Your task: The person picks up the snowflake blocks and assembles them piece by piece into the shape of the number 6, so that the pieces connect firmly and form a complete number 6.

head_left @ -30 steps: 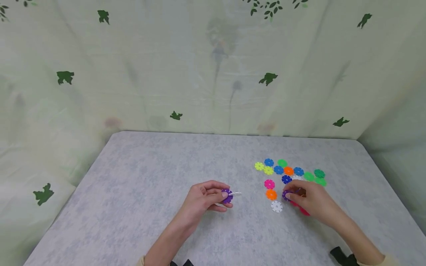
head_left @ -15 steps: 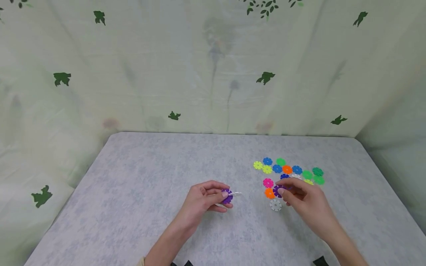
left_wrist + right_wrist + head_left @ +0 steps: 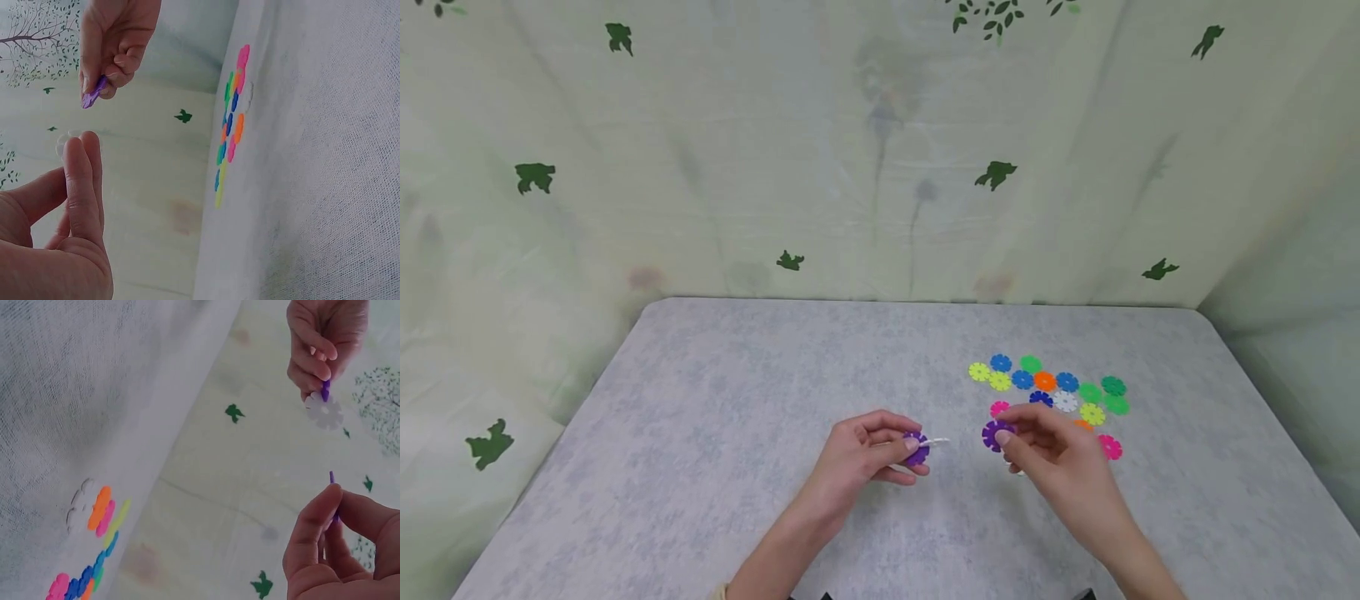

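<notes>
In the head view my left hand [image 3: 868, 450] pinches a purple notched flower disc [image 3: 917, 452] between thumb and fingers. A white notched disc [image 3: 325, 412] is slotted crosswise into it and shows edge-on from the head, sticking out to the right. My right hand [image 3: 1063, 462] pinches another purple notched disc [image 3: 993, 436] by its edge, thumb on its face. Both hands are above the table, the two pieces facing each other with a small gap between. From the left wrist, the left fingers cover most of the joined piece.
Several loose flower discs lie flat on the grey table [image 3: 737, 400] at the right, among them an orange disc [image 3: 1044, 381], a yellow disc [image 3: 1092, 413] and a pink disc [image 3: 1110, 447]. My right hand hides some of them. A pale printed curtain [image 3: 820, 167] hangs behind the table.
My right hand has lifted its purple disc from the loose discs and moved left toward the other hand. My left hand keeps its grip on the joined discs, almost still.
</notes>
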Available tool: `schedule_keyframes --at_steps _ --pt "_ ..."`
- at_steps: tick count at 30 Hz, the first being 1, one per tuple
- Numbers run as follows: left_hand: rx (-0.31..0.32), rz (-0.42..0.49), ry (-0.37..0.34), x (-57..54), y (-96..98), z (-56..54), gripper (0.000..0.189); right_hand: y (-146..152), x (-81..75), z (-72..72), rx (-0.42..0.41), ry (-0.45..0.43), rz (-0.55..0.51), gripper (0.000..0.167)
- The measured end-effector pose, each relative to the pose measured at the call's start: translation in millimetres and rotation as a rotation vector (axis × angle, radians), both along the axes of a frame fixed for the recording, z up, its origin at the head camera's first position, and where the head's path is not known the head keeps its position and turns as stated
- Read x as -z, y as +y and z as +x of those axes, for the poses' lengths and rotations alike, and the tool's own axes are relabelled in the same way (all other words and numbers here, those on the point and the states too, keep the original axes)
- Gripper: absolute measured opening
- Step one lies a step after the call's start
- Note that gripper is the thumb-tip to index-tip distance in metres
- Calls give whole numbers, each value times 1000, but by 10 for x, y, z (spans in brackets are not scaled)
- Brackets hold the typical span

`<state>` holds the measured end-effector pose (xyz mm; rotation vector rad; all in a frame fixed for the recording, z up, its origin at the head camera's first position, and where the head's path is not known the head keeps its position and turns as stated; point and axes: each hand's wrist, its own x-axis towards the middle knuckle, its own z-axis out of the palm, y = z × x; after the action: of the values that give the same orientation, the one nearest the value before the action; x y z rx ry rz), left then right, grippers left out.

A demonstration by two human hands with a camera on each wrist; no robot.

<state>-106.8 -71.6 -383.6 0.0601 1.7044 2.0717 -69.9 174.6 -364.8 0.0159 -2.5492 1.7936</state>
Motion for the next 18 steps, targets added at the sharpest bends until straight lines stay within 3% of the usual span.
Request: schedule_keyframes --at_steps 9,18 --pt "8 -1 12 18 27 19 26 -142 46 19 37 -78 -105 21" --pt "20 2 28 32 42 25 24 -213 90 10 10 -119 -167 16"
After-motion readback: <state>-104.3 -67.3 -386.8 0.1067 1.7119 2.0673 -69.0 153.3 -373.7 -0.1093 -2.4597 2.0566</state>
